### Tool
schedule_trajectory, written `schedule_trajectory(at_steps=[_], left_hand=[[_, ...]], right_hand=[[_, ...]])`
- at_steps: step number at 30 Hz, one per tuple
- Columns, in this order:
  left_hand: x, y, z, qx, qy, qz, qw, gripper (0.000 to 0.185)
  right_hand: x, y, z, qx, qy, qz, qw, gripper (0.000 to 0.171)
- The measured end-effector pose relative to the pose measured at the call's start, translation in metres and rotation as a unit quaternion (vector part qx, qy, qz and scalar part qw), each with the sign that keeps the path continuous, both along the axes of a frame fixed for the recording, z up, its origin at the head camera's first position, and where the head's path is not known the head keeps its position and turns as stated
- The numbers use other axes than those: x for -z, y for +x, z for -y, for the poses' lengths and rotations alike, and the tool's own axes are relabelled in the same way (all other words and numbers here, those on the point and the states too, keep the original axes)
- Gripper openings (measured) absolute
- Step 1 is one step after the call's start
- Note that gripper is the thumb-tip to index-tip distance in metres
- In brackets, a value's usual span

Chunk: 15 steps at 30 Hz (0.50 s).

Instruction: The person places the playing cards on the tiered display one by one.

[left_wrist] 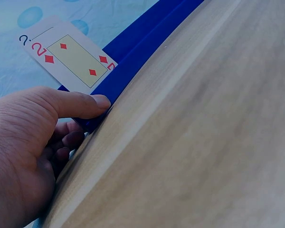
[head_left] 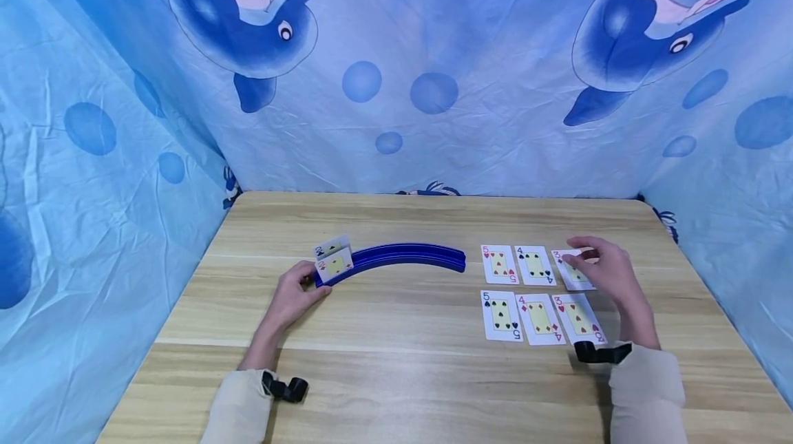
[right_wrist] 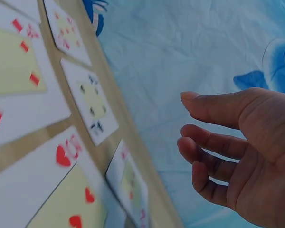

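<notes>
A curved blue card holder [head_left: 403, 256] [left_wrist: 147, 42] lies mid-table. At its left end stand a 2 of diamonds [head_left: 335, 265] [left_wrist: 73, 59] and another card [head_left: 330, 247] behind it. My left hand [head_left: 306, 286] [left_wrist: 85, 118] grips that end, thumb [left_wrist: 80, 103] along the front edge and fingers curled below it. To the right, two rows of face-up cards lie flat: 5 of hearts [head_left: 498, 263], a black 4 [head_left: 534, 263] [right_wrist: 92, 102], a red 3 [head_left: 576, 274] [right_wrist: 128, 185]; below them 5 of spades [head_left: 500, 314], 4 of diamonds [head_left: 539, 318], 3 of hearts [head_left: 579, 318] [right_wrist: 61, 190]. My right hand [head_left: 582, 258] [right_wrist: 190, 137] hovers over the upper 3, fingers loosely bent, holding nothing.
The wooden table [head_left: 396, 375] is walled on the back and both sides by blue dolphin-print cloth [head_left: 434, 86]. Bare wood lies between the holder and the near edge. Black wrist straps [head_left: 285, 389] sit on both sleeves.
</notes>
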<state>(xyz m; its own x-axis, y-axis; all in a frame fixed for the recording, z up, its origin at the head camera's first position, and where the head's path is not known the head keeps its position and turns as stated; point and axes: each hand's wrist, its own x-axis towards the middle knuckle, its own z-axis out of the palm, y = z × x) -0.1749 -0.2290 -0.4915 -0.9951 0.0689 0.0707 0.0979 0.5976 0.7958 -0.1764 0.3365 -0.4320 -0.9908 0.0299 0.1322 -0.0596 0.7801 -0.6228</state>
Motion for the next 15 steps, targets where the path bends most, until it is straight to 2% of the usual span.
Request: schedule_trajectory(at_steps=[8, 15], left_hand=[[-0.001, 0.0, 0.0, 0.001, -0.003, -0.002, 1.0, 0.04], [0.001, -0.001, 0.001, -0.001, 0.0, 0.002, 1.0, 0.04]], right_hand=[[0.018, -0.005, -0.012, 0.01, 0.004, 0.08, 0.997, 0.049], [0.027, -0.01, -0.018, -0.007, 0.03, 0.1, 0.995, 0.057]])
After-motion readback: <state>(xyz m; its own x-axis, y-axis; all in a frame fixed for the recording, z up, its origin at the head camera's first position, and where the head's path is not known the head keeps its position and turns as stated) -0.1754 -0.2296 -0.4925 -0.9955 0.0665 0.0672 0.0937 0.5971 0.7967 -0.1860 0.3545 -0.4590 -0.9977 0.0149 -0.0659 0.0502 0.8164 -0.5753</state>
